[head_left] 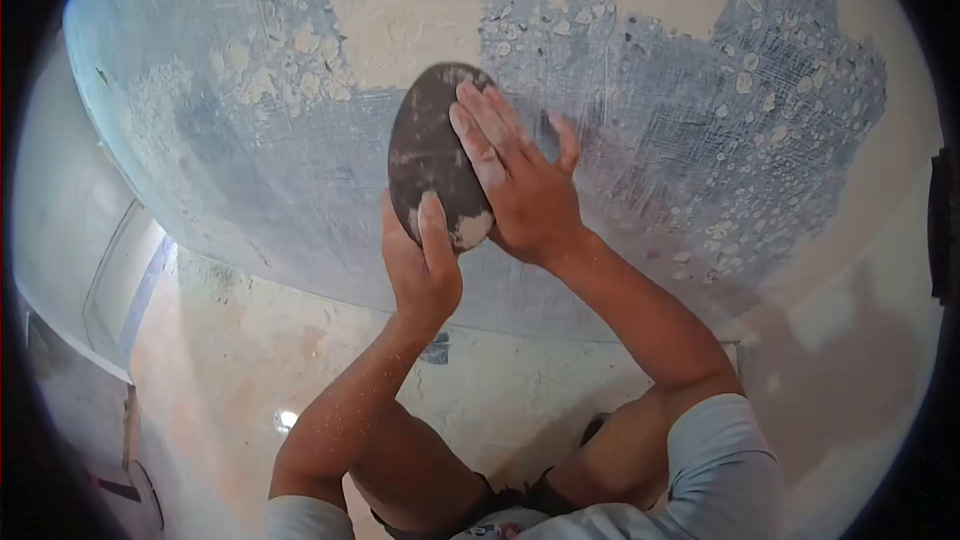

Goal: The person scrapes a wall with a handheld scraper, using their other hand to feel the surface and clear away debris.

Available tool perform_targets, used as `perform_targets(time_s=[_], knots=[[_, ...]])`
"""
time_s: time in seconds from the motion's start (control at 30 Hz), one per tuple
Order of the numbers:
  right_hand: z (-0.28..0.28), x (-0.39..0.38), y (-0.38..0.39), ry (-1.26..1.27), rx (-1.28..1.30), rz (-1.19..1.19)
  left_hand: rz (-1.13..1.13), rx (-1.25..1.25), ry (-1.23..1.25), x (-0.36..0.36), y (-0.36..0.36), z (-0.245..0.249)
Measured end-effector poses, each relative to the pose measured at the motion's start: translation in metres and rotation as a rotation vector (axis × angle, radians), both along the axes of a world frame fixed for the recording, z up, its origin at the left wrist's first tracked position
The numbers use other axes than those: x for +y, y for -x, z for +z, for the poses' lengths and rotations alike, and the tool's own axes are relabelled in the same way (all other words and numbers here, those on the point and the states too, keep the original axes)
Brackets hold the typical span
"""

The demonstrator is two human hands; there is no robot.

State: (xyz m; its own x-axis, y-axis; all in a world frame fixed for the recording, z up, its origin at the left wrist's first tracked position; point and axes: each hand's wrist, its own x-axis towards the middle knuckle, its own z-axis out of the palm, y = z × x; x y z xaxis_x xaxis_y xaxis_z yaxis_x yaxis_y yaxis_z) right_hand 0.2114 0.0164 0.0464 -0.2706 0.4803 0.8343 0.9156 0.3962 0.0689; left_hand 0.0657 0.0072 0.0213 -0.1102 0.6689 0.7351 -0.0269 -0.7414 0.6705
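A dark brown oval sanding block (425, 155), dusty and with a pale patch at its lower end, is up against a curved surface (330, 170) of mixed cream and blue-grey. My left hand (422, 260) grips the block's lower left edge, its thumb on top and its fingers wrapped around the side, partly hidden. Over the right side of the block lies my right hand (525, 180), several fingers laid along its top and the little finger spread away. The right thumb is hidden. White dust coats the fingertips of both hands.
Cream patches and rough, pitted blue-grey areas (770, 140) cover the curved surface. Below its lower edge is a pale, stained floor (250, 340), with a small dark piece (436, 348) on it. My bent knees are close beneath. A white curved form (65, 230) stands at left.
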Motion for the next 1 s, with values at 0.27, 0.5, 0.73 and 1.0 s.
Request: perform_targets(time_s=[0.27,0.5,0.73,1.0], knots=[[-0.001,0.005,-0.001,-0.043,0.042,0.054,0.073,0.083,-0.036,0.003,0.001,0.002],[0.010,0.007,0.003,-0.083,0.058,0.025,0.062,0.082,-0.017,0.001,0.000,0.013],[0.014,0.007,0.001,-0.092,0.044,0.010,0.049,0.068,-0.008,0.004,0.002,0.018],[0.001,0.008,0.000,-0.103,0.032,0.039,0.100,0.124,-0.026,-0.001,0.006,0.005]])
